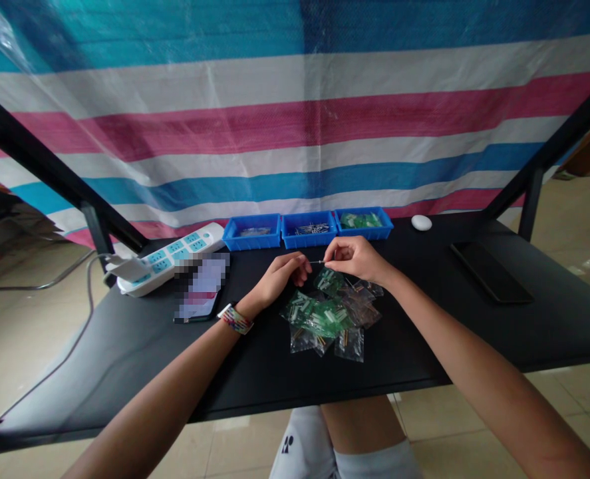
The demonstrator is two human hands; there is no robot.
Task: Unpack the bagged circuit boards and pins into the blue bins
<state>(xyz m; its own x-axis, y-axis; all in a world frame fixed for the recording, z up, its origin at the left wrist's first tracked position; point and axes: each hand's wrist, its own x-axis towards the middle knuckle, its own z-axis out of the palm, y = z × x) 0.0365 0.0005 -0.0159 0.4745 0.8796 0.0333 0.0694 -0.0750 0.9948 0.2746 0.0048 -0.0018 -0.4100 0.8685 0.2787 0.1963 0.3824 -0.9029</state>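
Observation:
My left hand (281, 274) and my right hand (357, 257) meet above the black table (125, 346), fingers pinched. Between their fingertips runs a thin metal pin (317, 262), gripped at both ends. Just below the hands lies a pile of small clear plastic bags (327, 319), some with green parts and some with orange-tipped pins inside. A beaded bracelet (235, 319) is on my left wrist.
Three blue bins (307, 229) line the table's back edge, holding small metal and green parts. A white power strip (167, 258) and a phone (199, 289) lie at left. A white round object (421, 223) and a dark flat slab (491, 271) lie at right. A striped tarp hangs behind.

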